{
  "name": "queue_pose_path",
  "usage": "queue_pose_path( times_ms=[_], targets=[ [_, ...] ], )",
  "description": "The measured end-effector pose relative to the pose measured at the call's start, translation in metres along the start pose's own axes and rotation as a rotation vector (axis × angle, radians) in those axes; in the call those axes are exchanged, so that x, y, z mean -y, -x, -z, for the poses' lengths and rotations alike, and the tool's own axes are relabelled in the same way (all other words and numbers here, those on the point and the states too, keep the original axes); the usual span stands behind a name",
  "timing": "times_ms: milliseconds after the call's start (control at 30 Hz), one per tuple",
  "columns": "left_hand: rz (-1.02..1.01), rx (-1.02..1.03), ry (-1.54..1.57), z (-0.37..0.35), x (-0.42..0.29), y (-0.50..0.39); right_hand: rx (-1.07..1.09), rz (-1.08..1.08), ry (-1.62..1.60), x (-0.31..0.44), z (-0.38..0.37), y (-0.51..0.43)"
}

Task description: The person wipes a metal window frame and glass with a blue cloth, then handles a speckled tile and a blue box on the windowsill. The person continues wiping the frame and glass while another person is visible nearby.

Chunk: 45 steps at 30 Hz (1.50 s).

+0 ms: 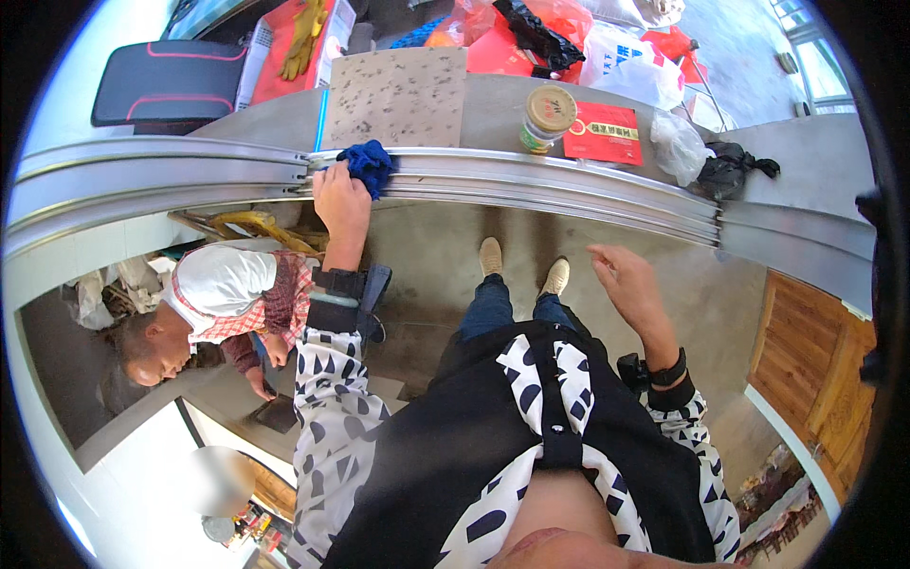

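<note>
My left hand (341,197) grips a crumpled blue cloth (367,166) and presses it on the aluminium window track (512,175). The cloth lies at the track's left part, beside the end of a metal frame section (163,167). Parallel ridges run along the track to the right of the cloth. Over the floor, my right hand (625,281) hangs apart from the track with nothing in it, its fingers loosely bent. Beyond the track, a speckled board (398,96) rests on the grey ledge (494,128).
A lidded glass jar (547,121), a red packet (603,134), a clear bag (679,149) and a black bag (732,169) sit on the ledge. Yellow gloves (304,39) lie on a red box at the back left. A person (227,306) bends close by my left arm.
</note>
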<state>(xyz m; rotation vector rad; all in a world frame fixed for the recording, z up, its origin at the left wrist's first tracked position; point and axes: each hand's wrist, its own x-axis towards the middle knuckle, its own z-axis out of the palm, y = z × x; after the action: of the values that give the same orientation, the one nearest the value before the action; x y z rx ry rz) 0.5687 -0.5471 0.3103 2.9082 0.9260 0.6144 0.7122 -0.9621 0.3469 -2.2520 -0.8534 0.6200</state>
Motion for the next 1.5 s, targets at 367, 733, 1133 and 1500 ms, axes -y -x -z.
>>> queue_pose_path(
  times_ms=[367, 733, 1133, 1500],
  targets=[
    [-0.446, 0.092, 0.623, -0.038, -0.232, 0.038, -0.046, -0.042, 0.028, -0.020, 0.010, 0.007],
    [0.181, 1.121, 1.715, -0.044, -0.357, 0.035, -0.317, -0.351, -0.095, -0.107, 0.027, 0.070],
    [-0.809, 0.380, 0.470, -0.117, -0.474, 0.023, -0.377, -0.380, -0.135, -0.156, 0.025, 0.088],
    [-0.680, 0.316, 0.799, -0.108, -0.449, 0.018, -0.400, -0.357, -0.144, -0.153, 0.022, 0.072]
  ],
)
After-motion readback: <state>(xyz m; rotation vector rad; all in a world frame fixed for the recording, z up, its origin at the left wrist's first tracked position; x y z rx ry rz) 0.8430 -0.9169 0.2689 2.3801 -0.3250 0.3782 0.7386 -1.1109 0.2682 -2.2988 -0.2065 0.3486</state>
